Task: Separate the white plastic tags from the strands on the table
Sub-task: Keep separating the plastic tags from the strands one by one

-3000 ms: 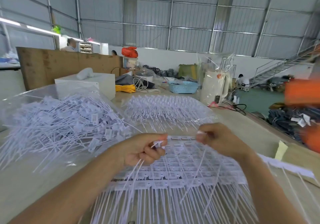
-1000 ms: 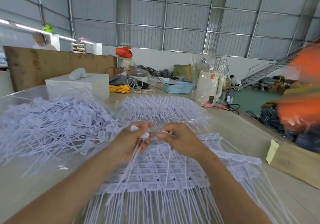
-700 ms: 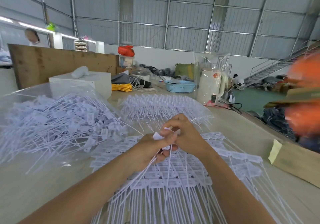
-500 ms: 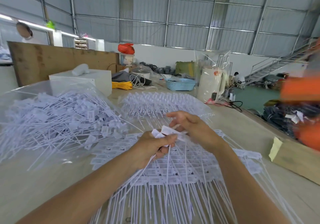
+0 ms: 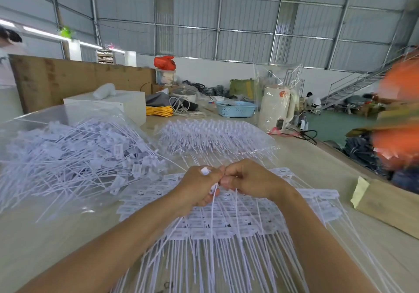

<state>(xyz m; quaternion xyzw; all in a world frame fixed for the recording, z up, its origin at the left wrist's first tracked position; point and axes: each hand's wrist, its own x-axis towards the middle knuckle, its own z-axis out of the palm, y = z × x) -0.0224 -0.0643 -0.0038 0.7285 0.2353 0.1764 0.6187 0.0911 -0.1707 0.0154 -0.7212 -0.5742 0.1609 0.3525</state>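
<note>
Joined rows of white plastic tags [image 5: 226, 231] with long thin strands lie stacked on the table in front of me. My left hand [image 5: 199, 186] grips a small bunch of loose tags, one white tag head [image 5: 205, 170] sticking up above its thumb, the strands hanging down. My right hand [image 5: 249, 179] is fist to fist with the left and pinches a tag between thumb and fingers just above the stack. What lies between the two hands is mostly hidden by the fingers.
A clear bag of loose separated tags [image 5: 74, 154] fills the left. Another bagged bundle of tags [image 5: 215, 136] lies behind my hands. A cardboard piece with yellow tape [image 5: 385, 206] sits at the right. A white box [image 5: 118, 104], blue basket [image 5: 235, 109] and kettle [image 5: 276, 109] stand further back.
My right hand has closed back in against the left hand, its fingers now curled on a tag; half a second ago they were spread above the left hand's bunch.
</note>
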